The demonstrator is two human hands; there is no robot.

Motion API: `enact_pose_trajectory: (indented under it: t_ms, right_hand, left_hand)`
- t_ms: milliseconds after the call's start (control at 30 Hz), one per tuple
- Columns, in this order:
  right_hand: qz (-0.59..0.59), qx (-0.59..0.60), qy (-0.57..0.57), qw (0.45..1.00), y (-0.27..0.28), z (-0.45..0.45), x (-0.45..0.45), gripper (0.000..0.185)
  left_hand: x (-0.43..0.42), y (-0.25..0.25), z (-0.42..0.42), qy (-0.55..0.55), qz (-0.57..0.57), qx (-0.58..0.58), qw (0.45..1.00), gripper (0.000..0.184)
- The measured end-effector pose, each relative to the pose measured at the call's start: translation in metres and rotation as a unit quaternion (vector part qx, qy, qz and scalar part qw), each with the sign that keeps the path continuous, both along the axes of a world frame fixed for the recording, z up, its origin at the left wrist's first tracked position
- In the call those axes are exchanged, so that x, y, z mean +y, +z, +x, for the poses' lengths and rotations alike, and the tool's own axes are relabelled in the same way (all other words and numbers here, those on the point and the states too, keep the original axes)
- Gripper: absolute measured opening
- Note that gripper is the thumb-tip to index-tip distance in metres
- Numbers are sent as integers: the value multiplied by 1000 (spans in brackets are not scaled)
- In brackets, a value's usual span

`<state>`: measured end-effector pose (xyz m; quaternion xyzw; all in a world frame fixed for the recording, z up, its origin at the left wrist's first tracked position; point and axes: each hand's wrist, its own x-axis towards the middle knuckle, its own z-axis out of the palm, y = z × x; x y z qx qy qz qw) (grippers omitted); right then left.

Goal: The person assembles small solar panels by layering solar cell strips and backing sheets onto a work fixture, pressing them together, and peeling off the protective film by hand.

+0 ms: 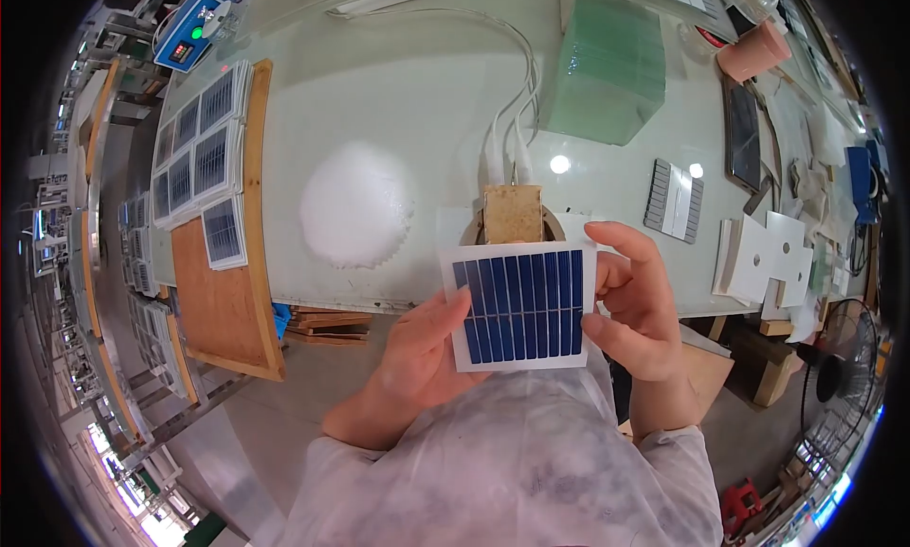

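Note:
A small solar panel (519, 305), dark blue cells with a white border, is held up in front of my body, face toward me. My left hand (422, 348) grips its left side, thumb on the front and the other fingers hidden behind. At the right edge, my right hand (640, 310) pinches with its thumb and bent fingers, while the index finger sticks out above the top corner. Just beyond the panel sits a brownish metal block (513, 212) with white cables running from it. A white round mound (358, 206) lies on the table to the left.
Stacked solar panels (216, 158) stand on a wooden board (210, 300) at the left. A blue box with a display (196, 26) is behind them. Farther right are a greenish glass stack (607, 68), a grey striped piece (673, 201), a phone (744, 135) and a pink cup (755, 51).

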<state>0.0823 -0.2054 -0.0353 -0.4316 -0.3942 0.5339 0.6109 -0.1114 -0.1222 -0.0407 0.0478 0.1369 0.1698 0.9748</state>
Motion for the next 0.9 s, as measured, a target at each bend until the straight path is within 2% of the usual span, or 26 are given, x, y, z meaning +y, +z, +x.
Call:
enact_pose_trajectory:
  t_ms: [667, 900]
  right_hand:
    - [-17, 39, -15, 999, -2, -2, 2, 52]
    - [-4, -28, -17, 999, 1, -1, 2, 56]
  left_hand:
    - [1, -1, -1, -1, -7, -29, 1000, 45]
    - [2, 0, -1, -3, -2, -12, 1000, 45]
